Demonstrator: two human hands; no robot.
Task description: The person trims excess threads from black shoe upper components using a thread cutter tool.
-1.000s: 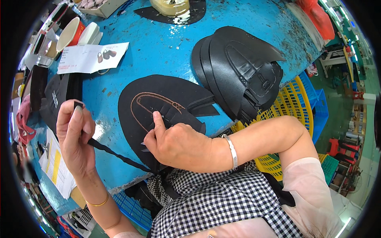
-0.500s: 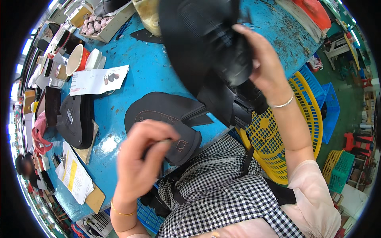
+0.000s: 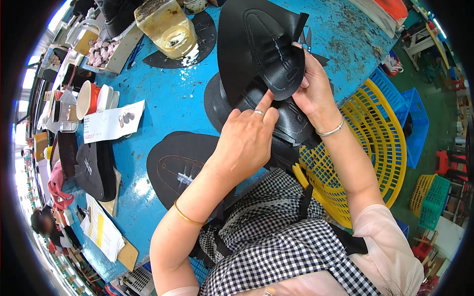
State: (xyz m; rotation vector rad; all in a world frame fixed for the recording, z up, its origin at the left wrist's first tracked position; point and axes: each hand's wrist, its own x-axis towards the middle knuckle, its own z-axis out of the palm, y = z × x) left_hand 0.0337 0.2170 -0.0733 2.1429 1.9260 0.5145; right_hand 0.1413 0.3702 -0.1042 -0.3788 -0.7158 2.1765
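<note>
A black shoe upper [image 3: 279, 66], with a stitched outline and a glossy rounded end, is held up over the table. My right hand [image 3: 313, 91] is closed on its right edge, thumb and fingers gripping. From the left, my left hand [image 3: 244, 140] reaches one stretched finger to the lower edge of the upper. Its other fingers are bent and its thumb is hidden, so a grip cannot be made out. More black uppers [image 3: 291, 121] lie beneath, partly covered. Under my left forearm, another black piece [image 3: 163, 158] with a stitched outline rests on the table.
Behind the uppers, a crusted yellowish container [image 3: 173, 37] stands on a dark piece. A printed sheet [image 3: 113, 123], a red-and-white cup [image 3: 88, 98] and stacked black pieces [image 3: 94, 170] are on the left. A yellow basket [image 3: 390, 158] stands right of the blue table [image 3: 138, 163].
My left hand has moved up and right from the table piece to the held upper. The upper, blurred earlier, now shows its stitched side clearly, still in my right hand.
</note>
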